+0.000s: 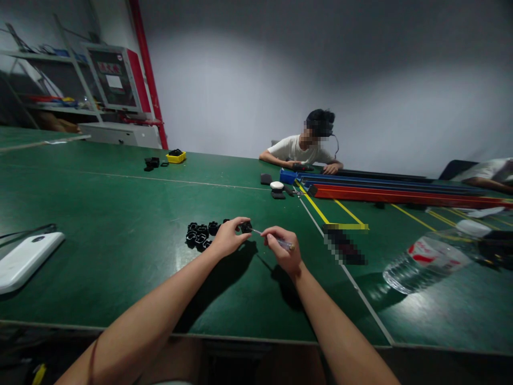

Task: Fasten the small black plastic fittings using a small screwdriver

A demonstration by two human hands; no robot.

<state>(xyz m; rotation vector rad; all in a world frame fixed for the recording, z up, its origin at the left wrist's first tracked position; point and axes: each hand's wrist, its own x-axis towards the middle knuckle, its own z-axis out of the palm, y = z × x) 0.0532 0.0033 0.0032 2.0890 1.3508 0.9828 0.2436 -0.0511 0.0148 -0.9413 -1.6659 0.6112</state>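
Note:
My left hand (pixel 227 237) pinches a small black plastic part (pixel 245 227) just above the green table (pixel 120 214). My right hand (pixel 282 248) is closed round a thin screwdriver (pixel 276 241) with a clear handle, its tip touching the black part. A cluster of several similar black parts (pixel 200 234) lies on the table just left of my left hand.
A white device (pixel 24 259) lies at the left edge, a plastic water bottle (pixel 428 259) on its side at the right. Long red and blue rails (pixel 401 190) lie across the far right, where a seated person (pixel 304 147) works. A yellow tray (pixel 176 156) sits far off.

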